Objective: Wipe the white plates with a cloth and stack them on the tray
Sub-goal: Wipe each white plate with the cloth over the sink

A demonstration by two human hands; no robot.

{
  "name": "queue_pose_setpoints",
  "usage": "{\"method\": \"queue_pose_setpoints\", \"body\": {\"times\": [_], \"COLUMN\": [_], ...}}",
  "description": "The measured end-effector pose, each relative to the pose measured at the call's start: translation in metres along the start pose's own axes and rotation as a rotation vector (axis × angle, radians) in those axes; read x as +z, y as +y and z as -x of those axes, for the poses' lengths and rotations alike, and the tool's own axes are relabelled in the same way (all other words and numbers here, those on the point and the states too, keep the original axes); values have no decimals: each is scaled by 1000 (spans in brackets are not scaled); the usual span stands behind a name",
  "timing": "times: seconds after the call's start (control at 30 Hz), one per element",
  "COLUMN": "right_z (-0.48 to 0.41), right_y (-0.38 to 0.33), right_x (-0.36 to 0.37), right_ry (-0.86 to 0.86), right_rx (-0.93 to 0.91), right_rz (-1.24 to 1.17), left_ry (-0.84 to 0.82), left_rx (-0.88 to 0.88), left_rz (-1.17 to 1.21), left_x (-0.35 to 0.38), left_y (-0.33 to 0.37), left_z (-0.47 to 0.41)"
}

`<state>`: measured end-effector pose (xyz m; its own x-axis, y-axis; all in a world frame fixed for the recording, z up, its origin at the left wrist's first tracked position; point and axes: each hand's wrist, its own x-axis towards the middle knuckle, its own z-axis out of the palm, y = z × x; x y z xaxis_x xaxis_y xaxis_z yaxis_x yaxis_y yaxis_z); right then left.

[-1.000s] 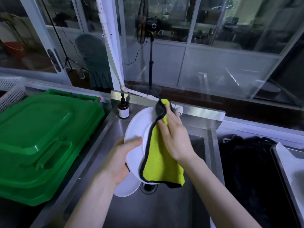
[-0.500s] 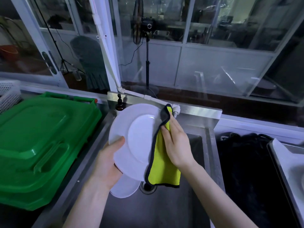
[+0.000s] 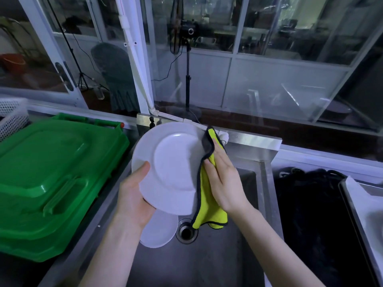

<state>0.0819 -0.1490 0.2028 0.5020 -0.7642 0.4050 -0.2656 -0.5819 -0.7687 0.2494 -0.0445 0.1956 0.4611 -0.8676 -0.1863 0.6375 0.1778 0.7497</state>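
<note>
1. Head view. The left hand (image 3: 134, 195) grips the plate (image 3: 172, 162) at its lower-left rim, with the thumb across the front face and the fingers curled behind.
2. The right hand (image 3: 223, 179) lies flat with straight fingers, pressing the cloth (image 3: 207, 214) against the plate's right rim.
3. Plate: white, held tilted above the sink (image 3: 207, 264), its face toward the camera and clear of the sink floor.
4. Cloth: yellow with dark edging, folded over the plate's right edge. Its lower end hangs free below the right hand, above the drain (image 3: 186, 232).
5. Second plate (image 3: 158, 232): white, lying on the sink floor just left of the drain, partly hidden beneath the left hand and the held plate.
6. Green crate (image 3: 51, 172): on the counter left of the sink. A white basket (image 3: 12, 117) stands beyond it at the left edge.
7. Tray (image 3: 348, 204): metal, at the right edge, well apart from the held plate. A dark heap (image 3: 310, 204) lies between it and the sink.
</note>
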Motion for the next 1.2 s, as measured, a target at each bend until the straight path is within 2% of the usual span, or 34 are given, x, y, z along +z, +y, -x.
{"method": "queue_pose_setpoints", "body": {"times": [0.07, 0.2, 0.33, 0.4, 0.5, 0.57, 0.67, 0.77, 0.87, 0.97, 1.03, 1.2], "right_z": [26, 47, 15, 11, 33, 55, 67, 60, 62, 73, 77, 62], "right_y": [7, 12, 15, 15, 11, 4, -12, -21, -8, 11, 12, -16], "right_x": [4, 10, -1, -4, 0, 11, 32, 37, 27, 15, 14, 36], "right_ry": [2, 2, 71, 101, 90, 21, -119, -167, -173, -77, -41, -127], "right_rx": [39, -64, 63, 67, -80, -196, -350, -449, -458, -300, -236, -409], "right_rz": [-36, 0, -22, -39, 26, 97, 228, 311, 305, 202, 159, 247], "left_ry": [15, 44, 4, -14, -25, -14, 29, 56, 39, 9, -16, 33], "left_rx": [44, 34, 36, 41, 50, 21, -142, -205, -178, -24, 11, -211], "left_rz": [28, 93, 91, 113, 152, 170, 144, 113, 143, 228, 233, 52], "left_x": [-1, 3, 8, 8, 9, 15, 31, 39, 35, 28, 27, 40], "left_y": [0, -6, -13, -12, -7, -7, -10, -13, -9, -5, -5, -18], "left_z": [-3, -5, -4, -4, -8, -8, -7, -7, -10, -11, -11, -1]}}
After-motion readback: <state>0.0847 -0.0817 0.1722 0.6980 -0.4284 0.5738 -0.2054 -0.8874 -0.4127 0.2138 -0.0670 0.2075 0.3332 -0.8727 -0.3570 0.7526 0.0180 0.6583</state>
